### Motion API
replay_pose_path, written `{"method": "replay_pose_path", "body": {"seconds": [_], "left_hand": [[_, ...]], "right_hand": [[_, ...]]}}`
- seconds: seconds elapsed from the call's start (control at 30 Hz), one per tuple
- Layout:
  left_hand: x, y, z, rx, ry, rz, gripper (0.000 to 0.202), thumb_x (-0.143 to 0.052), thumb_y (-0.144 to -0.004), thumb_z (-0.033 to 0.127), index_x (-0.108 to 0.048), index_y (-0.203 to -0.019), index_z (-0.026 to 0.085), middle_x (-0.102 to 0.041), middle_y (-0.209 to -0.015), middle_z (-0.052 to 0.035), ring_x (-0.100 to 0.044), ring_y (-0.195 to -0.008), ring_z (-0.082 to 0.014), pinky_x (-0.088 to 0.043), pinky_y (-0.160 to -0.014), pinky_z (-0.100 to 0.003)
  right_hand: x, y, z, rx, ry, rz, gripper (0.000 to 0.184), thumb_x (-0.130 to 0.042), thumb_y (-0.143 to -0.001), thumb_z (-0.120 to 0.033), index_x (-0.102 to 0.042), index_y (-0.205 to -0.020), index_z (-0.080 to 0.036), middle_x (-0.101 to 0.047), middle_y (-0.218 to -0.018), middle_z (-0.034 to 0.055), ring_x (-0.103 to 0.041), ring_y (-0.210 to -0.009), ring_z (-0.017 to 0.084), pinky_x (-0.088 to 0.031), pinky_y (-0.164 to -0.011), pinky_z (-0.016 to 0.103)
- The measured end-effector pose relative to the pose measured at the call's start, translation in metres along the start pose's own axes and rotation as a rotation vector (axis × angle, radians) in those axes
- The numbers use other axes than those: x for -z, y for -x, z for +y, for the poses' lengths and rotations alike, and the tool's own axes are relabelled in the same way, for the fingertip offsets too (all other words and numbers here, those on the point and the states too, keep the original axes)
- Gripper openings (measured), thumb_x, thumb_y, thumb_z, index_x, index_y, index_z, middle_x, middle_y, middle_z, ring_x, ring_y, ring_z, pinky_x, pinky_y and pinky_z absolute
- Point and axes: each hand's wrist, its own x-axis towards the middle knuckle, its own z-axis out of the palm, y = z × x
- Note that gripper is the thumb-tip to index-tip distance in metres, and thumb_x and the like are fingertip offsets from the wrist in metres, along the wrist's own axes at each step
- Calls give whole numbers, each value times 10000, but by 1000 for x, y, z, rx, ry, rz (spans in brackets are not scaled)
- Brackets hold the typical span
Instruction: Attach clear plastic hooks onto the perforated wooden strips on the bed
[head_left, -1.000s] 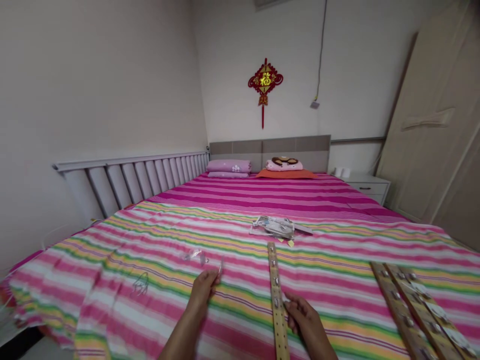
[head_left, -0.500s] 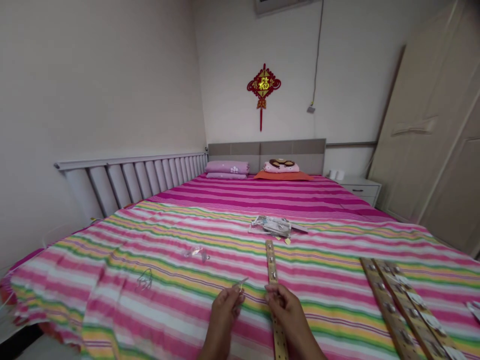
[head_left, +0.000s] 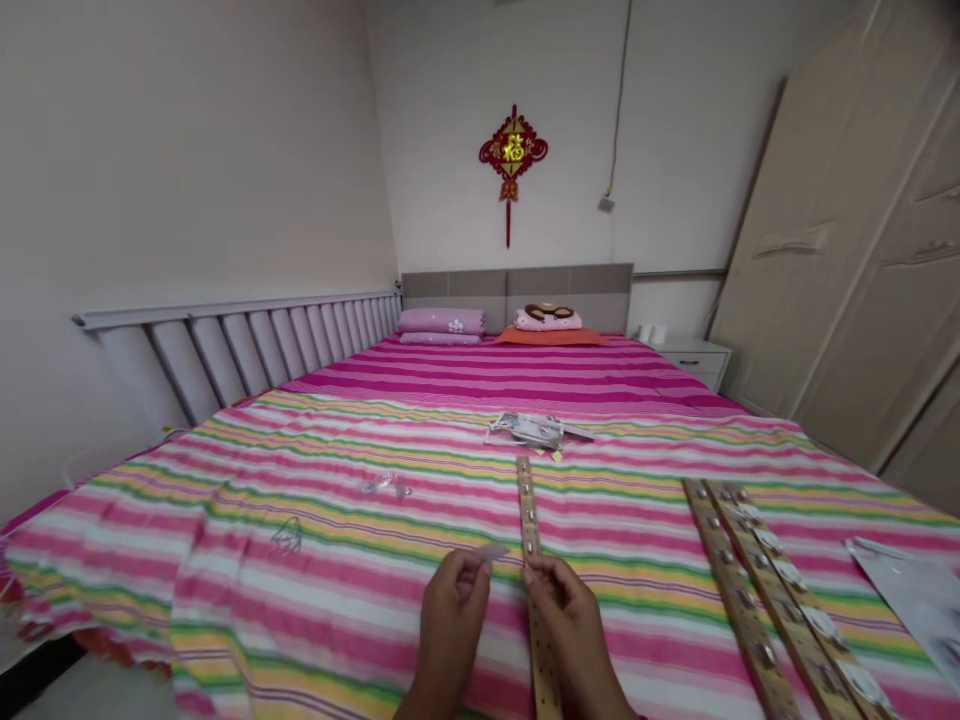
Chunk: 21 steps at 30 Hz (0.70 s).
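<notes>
My left hand point(head_left: 454, 608) is closed, with a small flat, translucent piece point(head_left: 493, 551) sticking out between thumb and fingers. Just right of it, my right hand point(head_left: 564, 608) rests over a narrow wooden strip point(head_left: 545, 672), fingertips pinched together at the strip's left edge. Whatever is in that pinch is too small to make out. Small shiny metal pieces point(head_left: 528, 514) sit in a row on the strip's far half, while its near part shows bare holes. The strip lies lengthwise away from me on a striped sheet point(head_left: 352, 640).
More wooden strips point(head_left: 739, 595) with metal pieces and white discs lie to the right, beside a clear plastic bag point(head_left: 911, 600). Small plastic packets point(head_left: 529, 430) lie beyond my strip. A clear scrap point(head_left: 386, 486) and thin tangled loops point(head_left: 286, 537) are on the left.
The view has shifted slightly right, bringing more of the plastic bag in. The flat piece in my left hand has turned flatter. My right hand stays at the strip.
</notes>
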Motion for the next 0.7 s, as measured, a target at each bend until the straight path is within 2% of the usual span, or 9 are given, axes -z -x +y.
{"method": "replay_pose_path", "body": {"seconds": [0.13, 0.2, 0.3, 0.4, 0.5, 0.6, 0.7], "left_hand": [[0, 9, 14, -165, -388, -61, 109, -513, -800, 277, -590, -760, 211, -622, -775, -15, -569, -707, -168, -388, -646, -267], [-1, 13, 18, -177, -440, -96, 107, -501, -801, 265, -584, -751, 220, -615, -748, -11, -561, -677, -167, -371, -623, -264], [-3, 17, 22, -160, -361, -118, 91, -558, -772, 290, -596, -711, 235, -606, -701, -9, -547, -637, -167, -363, -598, -256], [-4, 21, 23, -133, -186, -123, 84, -643, -716, 300, -630, -650, 248, -592, -658, -17, -523, -623, -175, -374, -605, -253], [-7, 27, 23, -101, -28, -170, 80, -715, -662, 301, -666, -617, 255, -599, -651, -31, -515, -633, -182, -390, -619, -251], [-9, 34, 16, -67, 17, -221, 113, -714, -677, 343, -697, -640, 238, -630, -668, -42, -532, -630, -173, -401, -598, -244], [-12, 36, 2, 40, 48, -169, 210, -676, -704, 411, -690, -707, 202, -655, -682, -39, -549, -604, -157, -419, -564, -237]], "right_hand": [[2, 11, 0, 174, 172, -21, 223, -668, -722, -350, -660, -876, -189, -609, -697, 13, -533, -592, 162, -440, -548, 262], [2, 15, -4, 236, 227, -37, 156, -632, -762, -320, -654, -859, -200, -604, -719, 15, -543, -625, 166, -441, -576, 261], [4, 19, -13, 261, 238, -43, 129, -612, -788, -328, -651, -756, -209, -601, -730, 24, -550, -672, 177, -433, -610, 262], [8, 20, -20, 184, 156, -28, 184, -637, -767, -372, -636, -683, -208, -581, -685, 15, -526, -642, 174, -408, -578, 259], [16, 17, -18, 32, -21, -63, 247, -684, -712, -429, -617, -660, -197, -570, -637, 1, -509, -609, 165, -403, -557, 260], [28, 14, -8, -102, -152, -109, 312, -728, -655, -473, -614, -643, -183, -552, -560, -20, -479, -537, 138, -378, -520, 253], [41, 15, 4, -186, -187, -170, 352, -743, -631, -502, -609, -626, -176, -543, -496, -35, -452, -465, 112, -353, -490, 247]]}}
